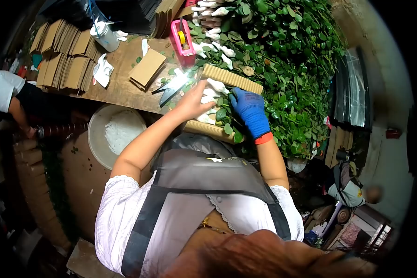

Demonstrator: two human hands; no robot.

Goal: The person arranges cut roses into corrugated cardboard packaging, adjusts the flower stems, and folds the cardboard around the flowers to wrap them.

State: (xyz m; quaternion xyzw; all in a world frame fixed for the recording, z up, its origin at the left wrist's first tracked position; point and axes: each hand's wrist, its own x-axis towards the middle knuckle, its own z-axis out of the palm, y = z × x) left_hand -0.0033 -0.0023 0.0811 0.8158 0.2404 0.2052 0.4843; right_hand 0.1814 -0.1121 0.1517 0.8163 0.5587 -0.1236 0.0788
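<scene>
White-wrapped flower buds (pixel 208 103) with green stems lie on a sheet of corrugated cardboard (pixel 231 79) at the table's front edge. My bare left hand (pixel 193 102) is at the left side of these buds, its fingers against them; whether they grip one is hard to tell. On the right, my right hand (pixel 246 104), in a blue glove with an orange cuff, touches the leafy stems beside the buds. Its fingers are bent and mostly hidden from above. Scissors (pixel 171 90) lie on the table left of my left hand.
Leafy stems (pixel 282 60) are heaped at the right. A pink tape dispenser (pixel 183 44), folded cardboard (pixel 147 69), a white bottle (pixel 105 37) and cardboard stacks (pixel 67 69) stand leftward. Below is a white bucket (pixel 95 139). Other people (pixel 7 95) are at both sides.
</scene>
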